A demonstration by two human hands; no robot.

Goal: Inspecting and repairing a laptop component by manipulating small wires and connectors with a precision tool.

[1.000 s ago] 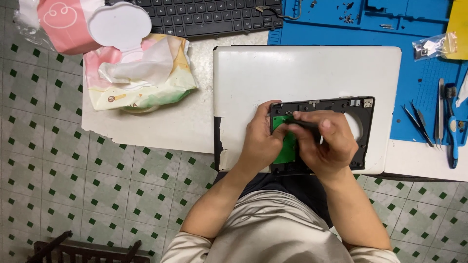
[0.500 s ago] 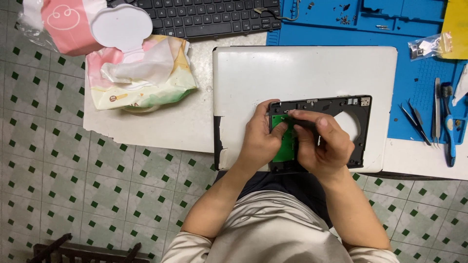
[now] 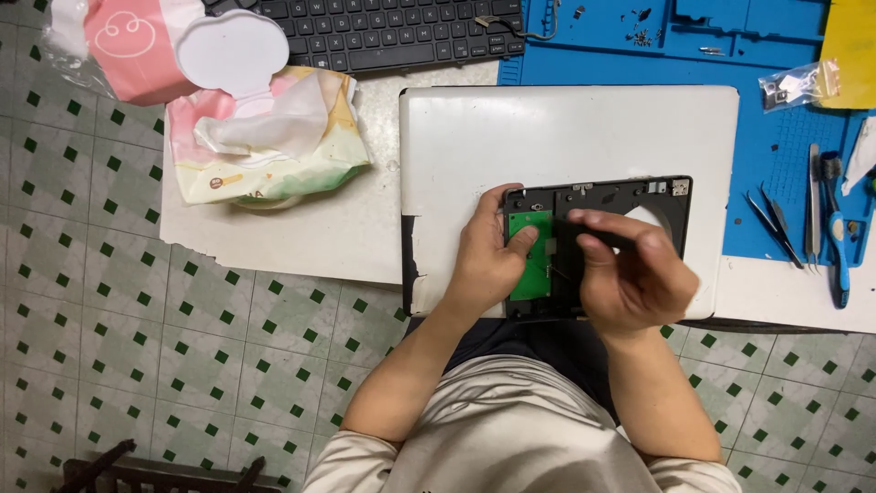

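Now the left hand (image 3: 485,260) presses its fingers (image 3: 523,239) flat on the green circuit board (image 3: 530,265); the right hand (image 3: 630,274), just beside, pinches a thin dark tool (image 3: 593,235) over it. Board sits in black frame (image 3: 620,194) upon white laptop (image 3: 566,137).

right hand (image 3: 634,278) shifted right – tool (image 3: 593,235) lifted

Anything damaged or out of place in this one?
Yes: the white laptop lid is chipped along its left edge, dark patches showing near the left hand. The white tabletop has a ragged, broken front edge. Loose screws lie scattered on the blue mat.
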